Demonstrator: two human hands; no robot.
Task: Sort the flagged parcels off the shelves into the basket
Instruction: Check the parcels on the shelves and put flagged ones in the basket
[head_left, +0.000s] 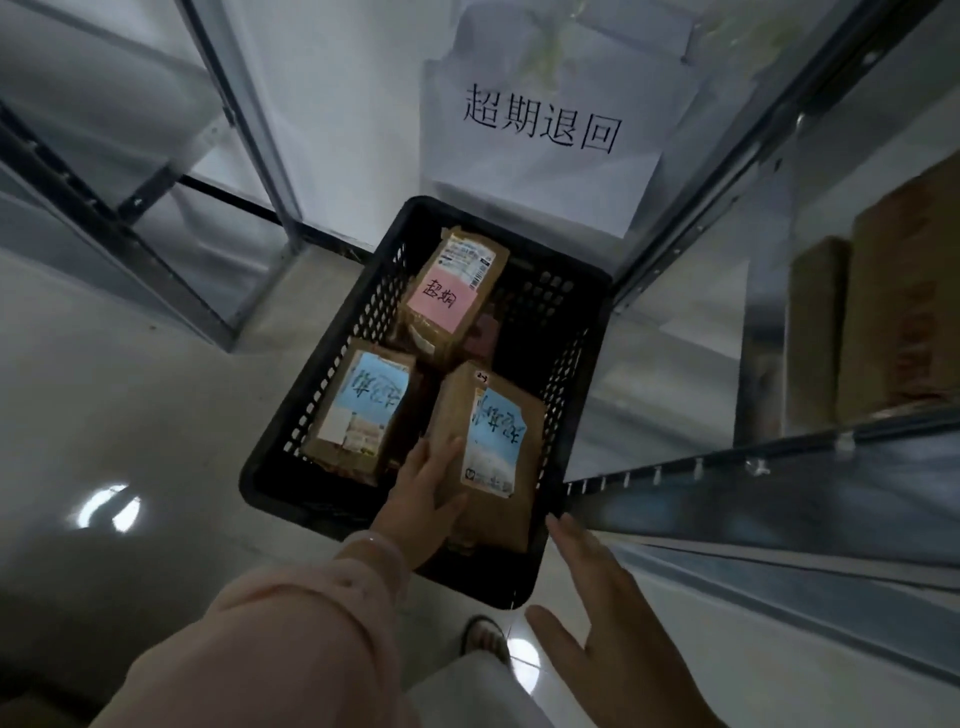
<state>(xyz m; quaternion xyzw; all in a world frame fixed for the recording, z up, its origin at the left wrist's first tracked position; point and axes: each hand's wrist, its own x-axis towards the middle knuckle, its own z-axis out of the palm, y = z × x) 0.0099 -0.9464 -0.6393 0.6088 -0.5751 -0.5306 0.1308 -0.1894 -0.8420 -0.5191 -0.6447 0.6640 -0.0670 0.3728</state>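
The near-right parcel (493, 457) sits in the black basket (260, 483), blue flag up. Its long axis runs from the near rim toward the far wall, writing upside down from here. The left hand (423, 493) lies along its left edge, fingers fairly straight and touching, not wrapped round. The right hand (608, 613) hovers spread and empty just off the near-right corner. Left of the parcel is a second blue-flagged parcel (353, 410), beyond it a pink-flagged parcel (452, 291). A shelf rail (727, 483) crowds the right side, with cardboard boxes (909, 312) above and a paper sign (540, 171) behind.
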